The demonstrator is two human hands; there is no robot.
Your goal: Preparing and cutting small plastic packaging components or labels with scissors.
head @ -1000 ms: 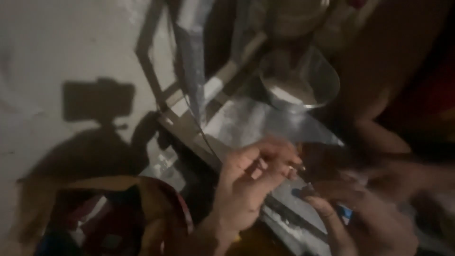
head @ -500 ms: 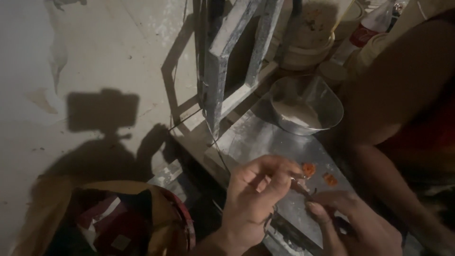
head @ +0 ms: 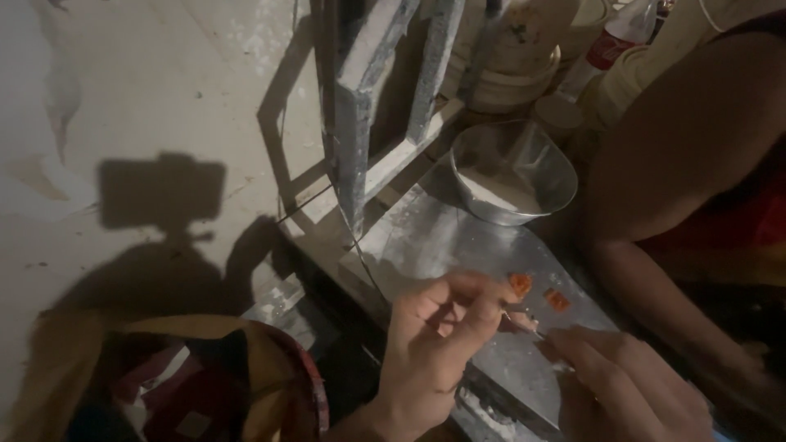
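— What's going on over by the metal bowl?

— Just this side of it there's a flat metal plate, dusty and scuffed, with two small orange bits lying on it. The left hand is bunched up right at the near edge of those bits, fingers curled in, thumb and forefinger pressed together on something thin. Could be a pin or a wire; it's too small and dim for me to say.

— And the right hand?

— Closer to us than the bowl, low on the plate, fingertips nearly meeting the left ones. Pinched too, I'd say, but whether it holds anything I cannot tell.

— So which stage is this?

— Fine fiddly work on the little pieces, I'd judge, mid-way. The next move wants a steady pinch and a very small shift.

— What's in the bowl?

— Pale powder, heaped to one side; the bowl's shiny, round, thin-walled. Left of it stands a rough grey metal frame, angular and spattered white.
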